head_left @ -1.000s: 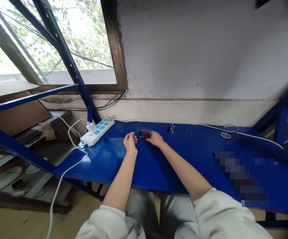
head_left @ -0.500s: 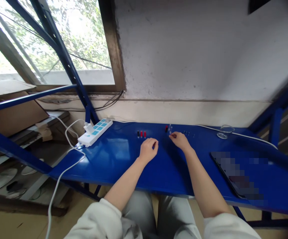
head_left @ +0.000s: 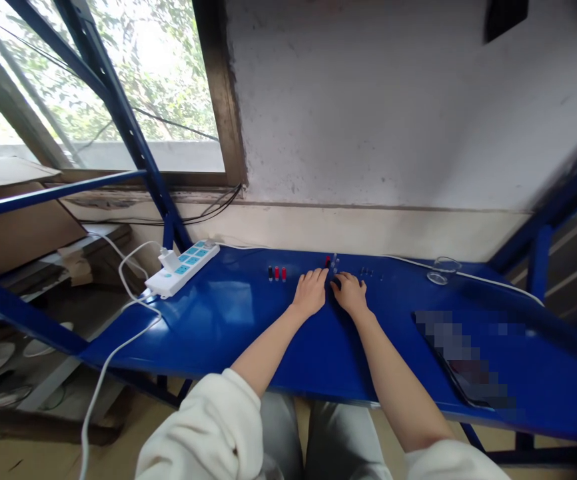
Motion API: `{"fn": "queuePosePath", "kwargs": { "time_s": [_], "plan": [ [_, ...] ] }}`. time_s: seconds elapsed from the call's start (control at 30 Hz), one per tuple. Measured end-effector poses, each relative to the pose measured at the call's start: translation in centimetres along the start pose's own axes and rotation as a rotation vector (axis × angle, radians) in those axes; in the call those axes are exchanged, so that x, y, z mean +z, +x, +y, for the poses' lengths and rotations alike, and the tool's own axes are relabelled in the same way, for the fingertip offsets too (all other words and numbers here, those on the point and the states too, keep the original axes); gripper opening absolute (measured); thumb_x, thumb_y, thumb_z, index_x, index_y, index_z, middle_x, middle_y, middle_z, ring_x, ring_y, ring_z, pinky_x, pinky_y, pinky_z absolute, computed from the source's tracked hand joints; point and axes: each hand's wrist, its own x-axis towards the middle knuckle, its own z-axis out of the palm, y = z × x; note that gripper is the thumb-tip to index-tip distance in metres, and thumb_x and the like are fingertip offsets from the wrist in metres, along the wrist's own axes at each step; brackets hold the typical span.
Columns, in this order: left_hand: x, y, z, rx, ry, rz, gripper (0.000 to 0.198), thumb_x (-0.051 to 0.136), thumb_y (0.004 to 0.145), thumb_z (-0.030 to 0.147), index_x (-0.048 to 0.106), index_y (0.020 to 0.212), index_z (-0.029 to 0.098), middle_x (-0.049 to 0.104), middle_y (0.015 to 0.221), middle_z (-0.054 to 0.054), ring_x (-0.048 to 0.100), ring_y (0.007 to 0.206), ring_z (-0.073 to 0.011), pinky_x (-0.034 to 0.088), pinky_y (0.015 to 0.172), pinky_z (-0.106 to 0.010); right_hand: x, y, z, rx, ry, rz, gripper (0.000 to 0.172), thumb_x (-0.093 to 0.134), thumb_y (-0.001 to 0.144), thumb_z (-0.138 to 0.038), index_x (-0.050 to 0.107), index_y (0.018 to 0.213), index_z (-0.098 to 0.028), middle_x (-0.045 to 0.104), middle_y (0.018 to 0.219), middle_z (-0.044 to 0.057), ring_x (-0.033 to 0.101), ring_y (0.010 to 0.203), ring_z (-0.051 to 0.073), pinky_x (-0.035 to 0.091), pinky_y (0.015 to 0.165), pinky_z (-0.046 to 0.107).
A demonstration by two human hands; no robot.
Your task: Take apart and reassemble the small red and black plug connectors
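Observation:
My left hand (head_left: 310, 292) reaches over the blue table, open, its fingers stretched forward beside a small red-and-black cylinder (head_left: 327, 261). Close by on its right, my right hand (head_left: 350, 293) has its thumb and fingers bent in at the near side of several small clear pieces (head_left: 335, 261). Whatever its fingertips pinch is too small to make out. Left of both hands stand a small black-topped cylinder (head_left: 270, 273) and two red ones, the nearer-to-hand one (head_left: 283, 273) being at the row's right end. Tiny clear bits (head_left: 367, 271) lie right of my right hand.
A white power strip (head_left: 183, 268) with a plug and cable lies at the left of the blue table (head_left: 248, 360). Toward the back right is a clear round container (head_left: 438, 279) near a white cable. A dark tablet-like slab (head_left: 456, 360), partly pixelated, rests at the right.
My left hand has moved forward and right, its fingers going from curled to stretched. My right hand has turned slightly and now sits nearer the left one. The view has shifted a little.

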Motion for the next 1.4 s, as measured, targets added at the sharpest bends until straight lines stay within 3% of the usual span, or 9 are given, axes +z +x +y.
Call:
{"fn": "queuePosePath", "kwargs": {
  "time_s": [0.27,0.4,0.57,0.77,1.03,1.23,1.4],
  "plan": [
    [2.1,2.6,0.2,-0.093,0.048,-0.061,0.058,0.034,0.080,0.015,0.019,0.136,0.019,0.040,0.130,-0.010,0.039,0.110,-0.0235,0.032,0.088,-0.039,0.5,0.1,-0.3,0.019,-0.012,-0.064,0.038,0.037,0.084,-0.031,0.051,0.118,-0.019,0.044,0.128,0.012,0.034,0.119,0.025,0.020,0.097,0.053],
    [2.9,3.4,-0.2,-0.121,0.076,-0.091,0.062,0.037,0.078,0.014,0.018,0.137,0.022,0.036,0.134,-0.009,0.037,0.112,-0.0242,0.031,0.089,-0.041,0.7,0.2,-0.5,0.024,-0.037,-0.079,0.040,0.034,0.085,-0.029,0.049,0.120,-0.018,0.042,0.130,0.012,0.033,0.120,0.025,0.017,0.097,0.055],
    [3.1,4.1,-0.5,-0.112,0.108,-0.114,0.050,0.038,0.081,0.014,0.032,0.130,0.021,0.038,0.132,-0.009,0.038,0.111,-0.0227,0.032,0.087,-0.038,1.0,0.5,-0.6,0.035,-0.045,-0.101,0.043,0.030,0.087,-0.032,0.044,0.125,-0.019,0.037,0.134,0.011,0.026,0.125,0.025,0.016,0.098,0.056],
    [2.6,4.3,-0.7,-0.149,0.071,-0.039,0.022,0.038,0.085,0.017,0.052,0.101,0.017,0.058,0.103,-0.008,0.048,0.095,-0.0201,0.034,0.080,-0.033,1.6,0.8,-0.4,0.056,-0.072,-0.124,0.047,0.020,0.089,-0.040,0.038,0.129,-0.023,0.032,0.137,0.009,0.020,0.128,0.024,0.011,0.098,0.058],
    [0.9,2.6,-0.8,-0.297,-0.223,0.091,0.009,0.052,0.077,0.018,0.054,0.085,0.019,0.062,0.078,-0.002,0.055,0.082,-0.0176,0.034,0.077,-0.034,1.9,1.0,-0.1,0.043,-0.077,-0.139,0.053,0.015,0.088,-0.047,0.033,0.133,-0.024,0.027,0.141,0.008,0.017,0.129,0.025,0.009,0.098,0.059],
    [-1.6,-0.1,-0.7,-0.325,-0.424,0.196,0.009,0.054,0.075,0.022,0.056,0.083,0.019,0.061,0.075,-0.001,0.055,0.070,-0.0132,0.040,0.072,-0.030,1.7,1.1,-0.2,0.051,-0.081,-0.168,0.056,0.014,0.088,-0.048,0.030,0.135,-0.023,0.024,0.142,0.009,0.015,0.130,0.025,0.008,0.098,0.060],
    [-1.5,-1.8,-0.8,-0.367,-0.559,0.279,0.010,0.052,0.075,0.025,0.055,0.082,0.017,0.059,0.072,-0.001,0.054,0.063,-0.0103,0.044,0.066,-0.025,1.9,1.1,-0.2,0.052,-0.087,-0.165,0.059,0.012,0.087,-0.052,0.029,0.135,-0.022,0.024,0.142,0.008,0.015,0.130,0.025,0.007,0.098,0.061]
  ]
}}
